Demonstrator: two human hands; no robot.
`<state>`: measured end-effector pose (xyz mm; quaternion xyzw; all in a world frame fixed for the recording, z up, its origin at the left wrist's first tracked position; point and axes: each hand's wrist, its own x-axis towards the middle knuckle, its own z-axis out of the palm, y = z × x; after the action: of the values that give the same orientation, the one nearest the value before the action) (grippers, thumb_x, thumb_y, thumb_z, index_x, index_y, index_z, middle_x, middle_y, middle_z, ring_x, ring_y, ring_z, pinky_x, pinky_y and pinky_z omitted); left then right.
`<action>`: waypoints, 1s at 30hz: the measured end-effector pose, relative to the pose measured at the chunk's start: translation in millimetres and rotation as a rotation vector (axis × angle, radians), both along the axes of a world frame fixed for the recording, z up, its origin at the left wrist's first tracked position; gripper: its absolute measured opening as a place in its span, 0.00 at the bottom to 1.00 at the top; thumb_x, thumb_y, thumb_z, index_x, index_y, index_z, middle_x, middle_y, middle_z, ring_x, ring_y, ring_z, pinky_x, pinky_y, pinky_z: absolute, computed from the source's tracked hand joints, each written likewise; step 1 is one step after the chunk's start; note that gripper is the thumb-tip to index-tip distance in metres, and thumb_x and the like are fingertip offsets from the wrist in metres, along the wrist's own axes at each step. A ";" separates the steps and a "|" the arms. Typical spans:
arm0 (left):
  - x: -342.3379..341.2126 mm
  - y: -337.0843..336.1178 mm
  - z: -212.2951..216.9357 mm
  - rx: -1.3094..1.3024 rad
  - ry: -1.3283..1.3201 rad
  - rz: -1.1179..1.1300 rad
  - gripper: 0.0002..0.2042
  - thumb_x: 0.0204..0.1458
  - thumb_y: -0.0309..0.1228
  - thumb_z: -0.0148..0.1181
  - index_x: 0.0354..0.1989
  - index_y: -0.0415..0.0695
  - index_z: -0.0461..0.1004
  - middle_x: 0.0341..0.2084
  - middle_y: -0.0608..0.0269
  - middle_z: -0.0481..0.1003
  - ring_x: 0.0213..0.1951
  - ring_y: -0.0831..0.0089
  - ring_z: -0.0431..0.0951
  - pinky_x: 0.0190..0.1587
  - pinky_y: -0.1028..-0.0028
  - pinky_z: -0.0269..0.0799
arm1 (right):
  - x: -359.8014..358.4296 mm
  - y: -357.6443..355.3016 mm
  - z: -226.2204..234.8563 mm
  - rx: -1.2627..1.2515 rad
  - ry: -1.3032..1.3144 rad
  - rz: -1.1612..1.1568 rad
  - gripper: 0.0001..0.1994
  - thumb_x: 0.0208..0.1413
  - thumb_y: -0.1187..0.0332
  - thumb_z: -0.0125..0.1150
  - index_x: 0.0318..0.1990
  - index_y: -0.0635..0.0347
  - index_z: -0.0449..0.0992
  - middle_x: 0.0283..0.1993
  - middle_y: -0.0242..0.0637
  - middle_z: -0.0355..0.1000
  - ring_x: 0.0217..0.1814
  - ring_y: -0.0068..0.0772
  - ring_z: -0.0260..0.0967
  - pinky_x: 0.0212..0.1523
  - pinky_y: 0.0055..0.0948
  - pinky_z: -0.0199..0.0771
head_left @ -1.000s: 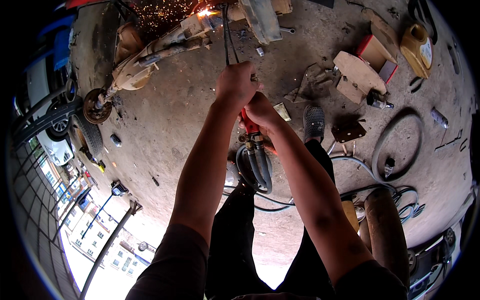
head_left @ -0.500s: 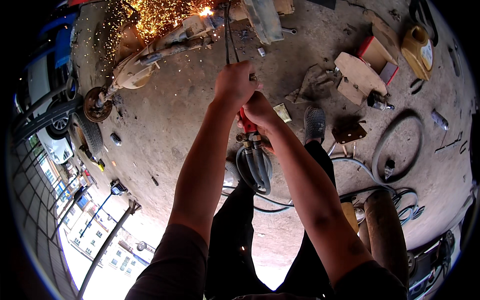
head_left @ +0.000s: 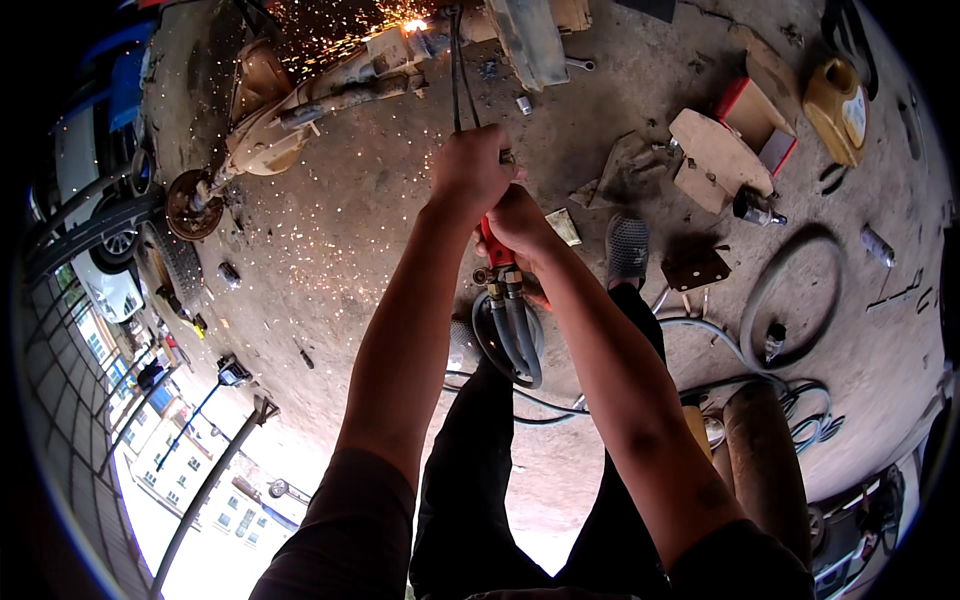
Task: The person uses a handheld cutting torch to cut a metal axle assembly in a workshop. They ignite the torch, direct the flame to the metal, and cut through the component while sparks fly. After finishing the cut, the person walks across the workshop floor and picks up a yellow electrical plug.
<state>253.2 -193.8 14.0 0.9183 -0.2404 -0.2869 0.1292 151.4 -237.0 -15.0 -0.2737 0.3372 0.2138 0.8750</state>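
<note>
A cutting torch with a red handle is gripped by both my hands. My left hand is closed around its front part, and my right hand is wrapped round the handle just behind. Thin metal tubes run forward from my left hand toward a bright glowing spot. That spot sits on a rusty vehicle axle, with orange sparks spraying left of it. Grey hoses leave the brass fittings at the torch's rear and loop down. My fingers partly hide the handle and valves.
An open cardboard box, a yellow-brown jug and a spray can are on the floor at right. A hose coil and a brown cylinder are nearer. A brake disc and a tyre are at left.
The spark spray beside the glowing spot has thinned, and more sparks are scattered over the floor left of my arms. Both hands keep their grip on the torch, almost unmoved.
</note>
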 end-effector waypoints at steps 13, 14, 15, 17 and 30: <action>-8.3 -10.0 3.0 0.033 -0.010 -0.059 0.14 0.44 0.35 0.73 0.35 0.42 0.77 0.33 0.50 0.81 0.40 0.48 0.81 0.42 0.54 0.76 | -13.4 -10.6 -6.3 0.019 -0.013 0.033 0.13 0.68 0.61 0.50 0.37 0.62 0.68 0.23 0.35 0.67 0.16 0.27 0.65 0.16 0.31 0.67; -9.0 -10.4 2.2 0.029 -0.021 -0.064 0.15 0.44 0.36 0.73 0.36 0.42 0.77 0.33 0.50 0.81 0.40 0.48 0.81 0.42 0.54 0.76 | -12.9 -11.5 -6.0 0.018 -0.017 0.023 0.13 0.68 0.61 0.50 0.37 0.62 0.68 0.23 0.35 0.67 0.16 0.28 0.66 0.16 0.31 0.67; -9.5 -10.9 1.6 0.024 -0.033 -0.068 0.16 0.44 0.37 0.73 0.37 0.42 0.77 0.34 0.50 0.81 0.41 0.48 0.81 0.42 0.54 0.76 | -13.2 -12.7 -5.3 0.015 -0.008 0.028 0.13 0.68 0.61 0.50 0.37 0.62 0.68 0.23 0.36 0.67 0.16 0.28 0.66 0.16 0.31 0.67; -9.9 -13.4 4.8 0.042 -0.027 -0.071 0.15 0.44 0.36 0.73 0.37 0.42 0.77 0.33 0.50 0.81 0.41 0.48 0.81 0.42 0.53 0.76 | -15.0 -13.9 -2.9 0.008 0.013 0.037 0.13 0.68 0.60 0.50 0.36 0.63 0.68 0.23 0.36 0.67 0.16 0.28 0.66 0.15 0.31 0.66; -12.0 13.0 97.3 0.044 0.247 -0.238 0.06 0.53 0.30 0.61 0.35 0.43 0.80 0.29 0.54 0.81 0.38 0.54 0.82 0.42 0.59 0.76 | -49.6 -10.3 61.1 -0.117 -0.087 0.297 0.16 0.67 0.54 0.56 0.40 0.58 0.66 0.20 0.29 0.63 0.17 0.20 0.62 0.17 0.27 0.65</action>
<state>241.2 -180.8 111.3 0.8436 -0.3234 -0.4162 0.1027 101.8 -247.4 46.1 -0.3801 0.2666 0.3089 0.8301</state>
